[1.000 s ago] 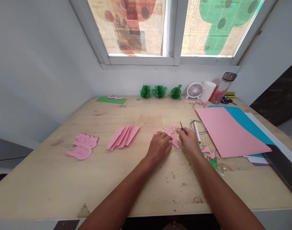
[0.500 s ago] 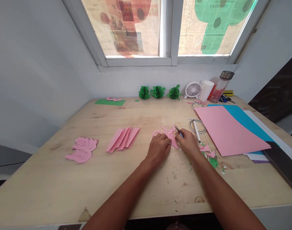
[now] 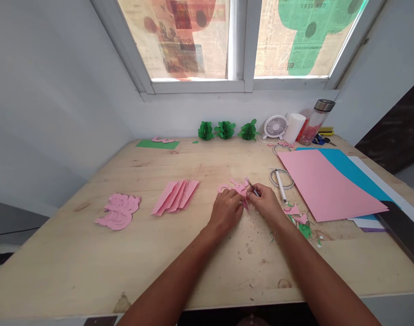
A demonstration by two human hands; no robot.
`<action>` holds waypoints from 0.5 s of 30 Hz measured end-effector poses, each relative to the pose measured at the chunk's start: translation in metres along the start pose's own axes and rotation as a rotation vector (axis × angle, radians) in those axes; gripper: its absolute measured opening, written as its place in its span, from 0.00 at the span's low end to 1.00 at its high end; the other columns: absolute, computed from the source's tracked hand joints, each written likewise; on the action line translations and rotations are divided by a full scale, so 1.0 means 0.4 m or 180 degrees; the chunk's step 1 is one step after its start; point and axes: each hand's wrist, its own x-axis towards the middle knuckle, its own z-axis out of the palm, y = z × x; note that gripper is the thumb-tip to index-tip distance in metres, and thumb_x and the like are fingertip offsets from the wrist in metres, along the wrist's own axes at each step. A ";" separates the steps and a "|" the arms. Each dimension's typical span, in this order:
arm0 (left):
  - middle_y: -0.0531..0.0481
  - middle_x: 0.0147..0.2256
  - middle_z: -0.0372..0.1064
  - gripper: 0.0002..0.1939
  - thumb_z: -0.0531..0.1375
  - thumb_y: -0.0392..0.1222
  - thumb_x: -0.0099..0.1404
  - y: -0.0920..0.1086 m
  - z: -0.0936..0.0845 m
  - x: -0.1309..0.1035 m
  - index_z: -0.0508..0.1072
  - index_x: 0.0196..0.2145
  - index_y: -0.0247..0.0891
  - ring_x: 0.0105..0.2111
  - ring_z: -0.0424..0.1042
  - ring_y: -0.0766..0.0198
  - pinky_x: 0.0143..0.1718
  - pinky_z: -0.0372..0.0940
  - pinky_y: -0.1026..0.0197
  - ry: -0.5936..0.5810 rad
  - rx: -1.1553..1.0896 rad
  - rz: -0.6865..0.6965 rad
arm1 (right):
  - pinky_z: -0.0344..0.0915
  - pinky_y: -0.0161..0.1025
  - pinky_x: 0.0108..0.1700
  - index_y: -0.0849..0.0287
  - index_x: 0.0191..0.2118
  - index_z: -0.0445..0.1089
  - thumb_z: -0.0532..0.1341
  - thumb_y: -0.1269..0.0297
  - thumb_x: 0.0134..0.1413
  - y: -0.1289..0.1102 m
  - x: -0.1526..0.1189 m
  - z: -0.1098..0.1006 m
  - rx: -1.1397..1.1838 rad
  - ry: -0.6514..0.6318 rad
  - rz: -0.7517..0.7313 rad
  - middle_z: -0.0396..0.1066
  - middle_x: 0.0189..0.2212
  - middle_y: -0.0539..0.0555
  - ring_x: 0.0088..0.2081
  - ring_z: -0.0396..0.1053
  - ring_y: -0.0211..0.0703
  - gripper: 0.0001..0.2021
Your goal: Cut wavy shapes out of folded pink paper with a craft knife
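At the middle of the table, my left hand (image 3: 226, 206) lies with fingers bent and closed on a pink paper piece (image 3: 243, 190). Curved pink cut-outs stick out beyond its fingertips. Close on the right, my right hand (image 3: 264, 199) is closed around small scissors (image 3: 252, 186), their slim pointed blades facing away from me. Its fingertips meet the edge of the same pink paper. My palms hide the scissors' handles and part of the paper.
Folded pink strips (image 3: 175, 197) and stacked scalloped pink cut-outs (image 3: 120, 211) lie to the left. On the right are a white pen (image 3: 281, 185), paper scraps (image 3: 297, 215), pink sheets (image 3: 325, 185) and a dark case (image 3: 402, 235). A fan (image 3: 275, 127) and bottle (image 3: 317, 122) stand behind.
The pink paper between my hands has turned slightly, and its lower corner now looks narrower. My right hand has shifted a little left, nearer the left. The view has tilted slightly.
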 end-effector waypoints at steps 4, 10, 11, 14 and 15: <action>0.46 0.36 0.69 0.10 0.52 0.30 0.56 -0.003 0.002 0.001 0.72 0.31 0.39 0.38 0.63 0.57 0.38 0.58 0.56 0.0017 0.0021 0.0003 | 0.56 0.35 0.30 0.57 0.32 0.70 0.58 0.66 0.46 -0.003 -0.008 0.005 -0.0799 -0.0071 -0.0192 0.72 0.25 0.51 0.29 0.66 0.43 0.06; 0.47 0.31 0.69 0.08 0.53 0.31 0.56 -0.003 -0.003 0.001 0.71 0.28 0.39 0.35 0.65 0.60 0.36 0.59 0.57 0.0212 -0.0465 -0.0169 | 0.58 0.36 0.32 0.56 0.34 0.70 0.56 0.70 0.45 -0.011 -0.013 0.005 -0.1058 -0.0023 -0.0231 0.73 0.29 0.53 0.30 0.68 0.44 0.08; 0.48 0.31 0.68 0.07 0.53 0.32 0.56 -0.002 -0.005 0.001 0.70 0.28 0.38 0.34 0.66 0.61 0.36 0.60 0.58 0.0327 -0.0669 -0.0293 | 0.58 0.36 0.32 0.56 0.34 0.70 0.56 0.69 0.45 -0.014 -0.013 0.004 -0.1012 0.0017 -0.0229 0.73 0.29 0.53 0.31 0.68 0.45 0.08; 0.49 0.33 0.68 0.04 0.54 0.36 0.57 -0.006 -0.014 0.004 0.68 0.31 0.38 0.31 0.66 0.64 0.33 0.62 0.61 0.0781 -0.1428 -0.0832 | 0.58 0.36 0.33 0.56 0.34 0.69 0.56 0.68 0.46 -0.022 -0.015 0.001 -0.0796 0.0066 -0.0293 0.73 0.29 0.53 0.31 0.68 0.44 0.08; 0.49 0.34 0.68 0.06 0.55 0.38 0.57 -0.009 -0.018 0.005 0.67 0.34 0.37 0.31 0.67 0.65 0.32 0.62 0.62 0.0908 -0.1701 -0.1016 | 0.59 0.36 0.33 0.57 0.34 0.69 0.56 0.67 0.47 -0.025 -0.016 0.001 -0.0720 0.0056 -0.0331 0.73 0.28 0.52 0.31 0.68 0.44 0.07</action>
